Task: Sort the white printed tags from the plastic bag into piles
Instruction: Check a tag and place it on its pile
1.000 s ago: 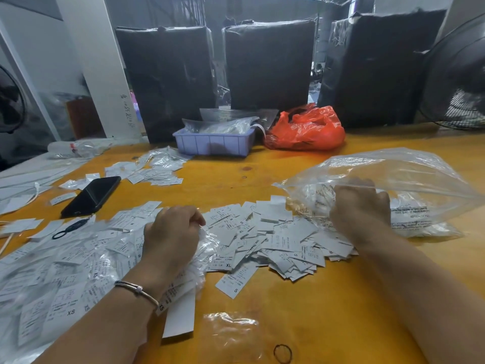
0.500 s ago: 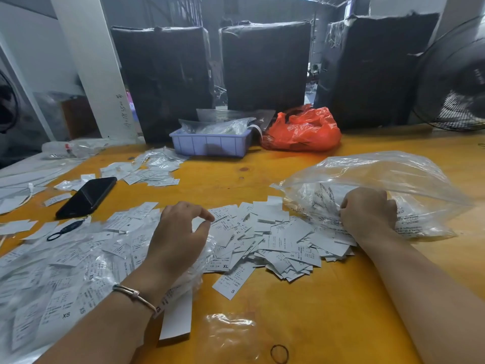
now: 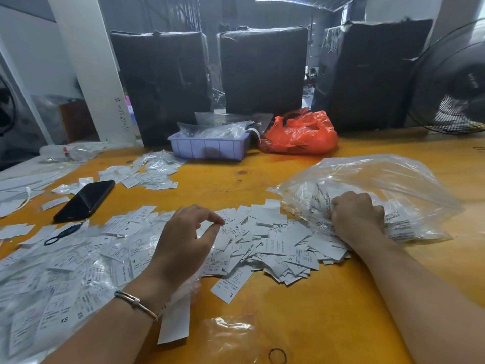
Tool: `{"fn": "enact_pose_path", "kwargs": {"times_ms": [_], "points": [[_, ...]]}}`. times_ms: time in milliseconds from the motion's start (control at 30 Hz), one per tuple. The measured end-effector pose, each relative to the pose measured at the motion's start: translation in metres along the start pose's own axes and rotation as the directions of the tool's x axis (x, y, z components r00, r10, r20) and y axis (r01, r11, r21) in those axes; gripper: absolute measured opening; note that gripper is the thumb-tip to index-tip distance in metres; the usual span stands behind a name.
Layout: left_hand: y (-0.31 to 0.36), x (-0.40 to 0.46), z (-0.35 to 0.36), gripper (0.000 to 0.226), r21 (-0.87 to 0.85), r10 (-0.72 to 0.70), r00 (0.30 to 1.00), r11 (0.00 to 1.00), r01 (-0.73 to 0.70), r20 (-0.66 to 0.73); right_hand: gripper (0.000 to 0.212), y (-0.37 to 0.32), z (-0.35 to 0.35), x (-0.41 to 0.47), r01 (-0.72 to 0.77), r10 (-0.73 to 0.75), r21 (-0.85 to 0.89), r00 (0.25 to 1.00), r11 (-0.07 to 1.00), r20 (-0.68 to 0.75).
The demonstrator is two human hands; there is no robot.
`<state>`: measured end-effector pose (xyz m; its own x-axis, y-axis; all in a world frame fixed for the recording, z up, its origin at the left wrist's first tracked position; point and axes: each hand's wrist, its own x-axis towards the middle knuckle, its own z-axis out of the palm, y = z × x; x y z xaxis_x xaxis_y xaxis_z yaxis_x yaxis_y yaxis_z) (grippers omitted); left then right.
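Observation:
A loose heap of white printed tags (image 3: 275,240) lies in the middle of the yellow table (image 3: 315,311). To its right is a clear plastic bag (image 3: 380,179) with more tags inside. My right hand (image 3: 357,219) grips the bag's mouth with curled fingers, right at the edge of the heap. My left hand (image 3: 183,243) hovers over the heap's left part, thumb and forefinger arched with their tips close together and no tag plainly between them. Under my left forearm spreads another clear bag of tags (image 3: 65,271) marked XS.
A black phone (image 3: 84,200) and a black key ring (image 3: 63,233) lie at the left. Further back are a small tag pile (image 3: 152,174), a blue tray (image 3: 208,148) and an orange bag (image 3: 301,135). Black wrapped boxes (image 3: 262,69) and a fan (image 3: 456,82) line the far edge. A rubber band (image 3: 277,355) lies near me.
My left hand has let go of the left bag, opened and reached forward over the heap. My right hand has stayed clenched on the right bag, shifting slightly.

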<state>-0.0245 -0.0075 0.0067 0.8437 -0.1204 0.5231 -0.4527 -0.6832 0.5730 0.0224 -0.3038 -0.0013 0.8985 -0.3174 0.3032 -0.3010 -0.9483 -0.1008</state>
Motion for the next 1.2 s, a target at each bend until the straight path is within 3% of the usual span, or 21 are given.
{"fn": "enact_pose_path", "kwargs": {"times_ms": [267,400,467,500,567,600,633,700,767,867,933,1067,1200], "points": [[0.003,-0.001,0.001,0.021,-0.047,0.05,0.999,0.998,-0.049,0.015,0.011,0.009,0.002,0.002,-0.046,0.132,0.341,0.963,0.939,-0.235],[0.003,0.0,0.001,0.021,-0.055,0.043,0.999,0.998,-0.041,0.02,0.01,0.002,-0.008,0.0,0.02,0.228,0.561,0.901,0.828,-0.368],[0.004,0.0,0.001,0.021,-0.056,0.046,0.999,0.997,-0.045,0.01,0.012,-0.004,-0.015,-0.004,0.002,0.286,0.764,0.927,0.645,-0.244],[0.004,0.0,0.0,0.02,-0.055,0.049,0.999,0.997,-0.048,0.009,0.013,-0.008,-0.021,-0.008,-0.029,0.274,0.872,0.954,0.488,-0.121],[0.005,-0.001,0.0,0.018,-0.069,0.049,0.998,0.997,-0.047,0.025,0.009,-0.022,-0.032,-0.022,-0.169,0.116,0.972,0.982,0.164,0.151],[0.005,-0.001,0.0,0.016,-0.09,0.045,0.998,0.995,-0.041,0.045,0.008,-0.029,-0.037,-0.03,-0.245,0.004,0.966,0.969,0.078,0.246],[0.005,-0.001,0.0,0.014,-0.12,0.041,0.997,0.992,-0.033,0.07,0.009,-0.037,-0.039,-0.037,-0.284,-0.099,0.957,0.952,0.062,0.289],[0.006,0.0,-0.001,0.016,-0.187,0.041,0.993,0.982,-0.019,0.113,0.014,-0.05,-0.042,-0.049,-0.229,-0.275,0.965,0.927,0.131,0.257],[0.009,0.001,-0.001,0.03,-0.249,0.035,0.99,0.969,0.001,0.139,0.017,-0.06,-0.044,-0.062,-0.125,-0.418,0.974,0.888,0.188,0.195],[0.011,0.001,-0.002,0.052,-0.324,0.024,0.98,0.945,0.042,0.198,0.02,-0.068,-0.044,-0.076,-0.051,-0.55,0.982,0.822,0.181,0.144],[0.013,0.0,-0.002,0.055,-0.351,0.025,0.975,0.935,0.056,0.222,0.021,-0.071,-0.044,-0.08,-0.015,-0.596,0.987,0.795,0.162,0.11],[0.015,-0.001,-0.004,0.035,-0.374,0.041,0.983,0.927,0.029,0.179,0.026,-0.071,-0.044,-0.08,-0.003,-0.603,0.989,0.792,0.147,0.092],[0.013,-0.001,-0.005,0.028,-0.396,0.024,0.985,0.917,0.046,0.171,0.05,-0.065,-0.046,-0.073,0.07,-0.583,0.974,0.809,0.216,0.072]]}}
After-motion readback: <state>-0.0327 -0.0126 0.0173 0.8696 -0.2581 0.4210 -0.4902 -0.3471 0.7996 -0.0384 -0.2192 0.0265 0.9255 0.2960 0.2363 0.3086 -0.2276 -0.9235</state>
